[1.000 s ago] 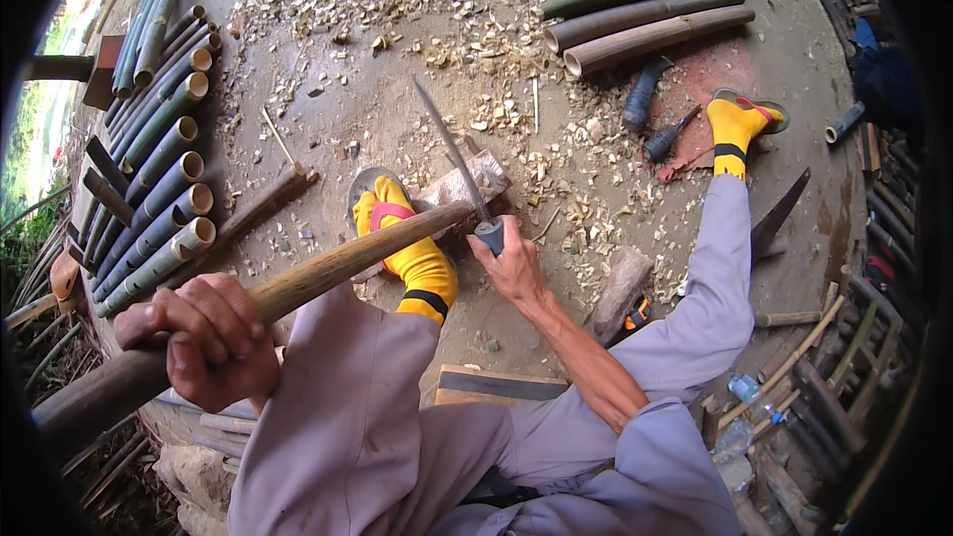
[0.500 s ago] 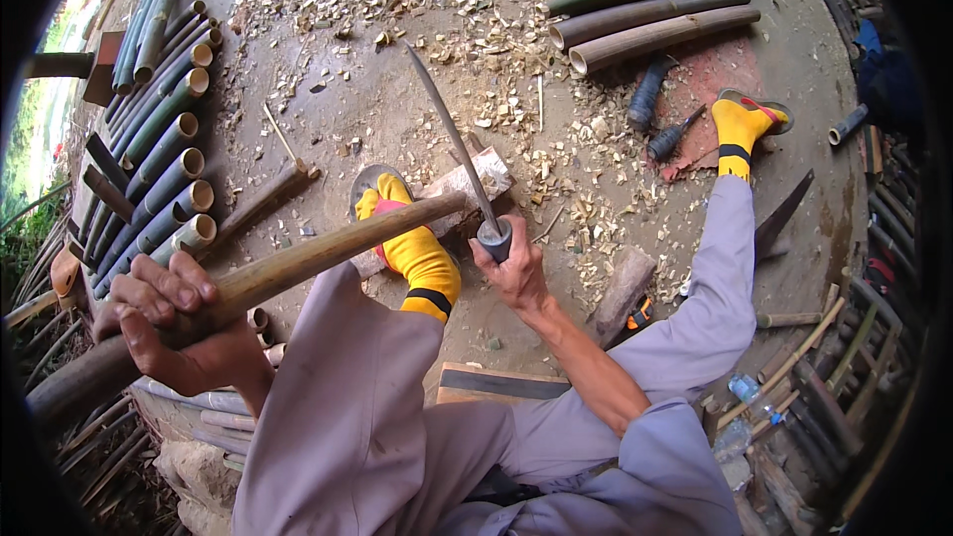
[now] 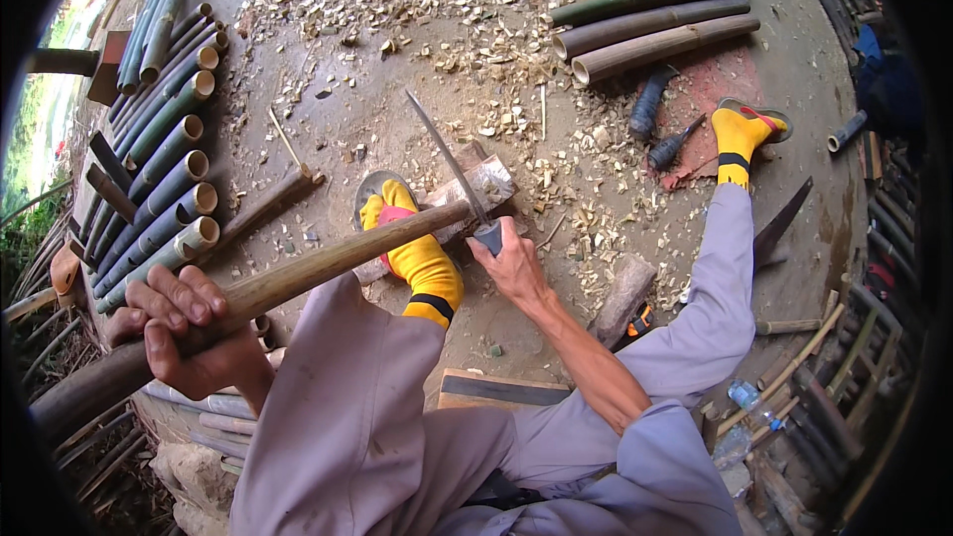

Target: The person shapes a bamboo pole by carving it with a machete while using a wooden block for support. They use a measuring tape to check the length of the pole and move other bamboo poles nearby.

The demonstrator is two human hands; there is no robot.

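A long brown bamboo pole slants across my left knee, rising toward the middle of the view. My left hand is wrapped round its lower part. In my right hand is a machete with a dark round handle, its long narrow blade pointing up and away to the left. The blade's base lies right at the pole's far end; whether it touches or cuts in I cannot tell. Below that end lies a chopped wooden block, beside my left foot in a yellow sock and sandal.
Bamboo poles are stacked at the left, and more bamboo lengths lie at the far right. Wood chips litter the ground. Two dark wrapped tools, a saw blade, a log and plastic bottles are on the right.
The machete has come down and tilted further left, its blade now at the pole's end. My right hand has shifted slightly; my left hand keeps its grip.
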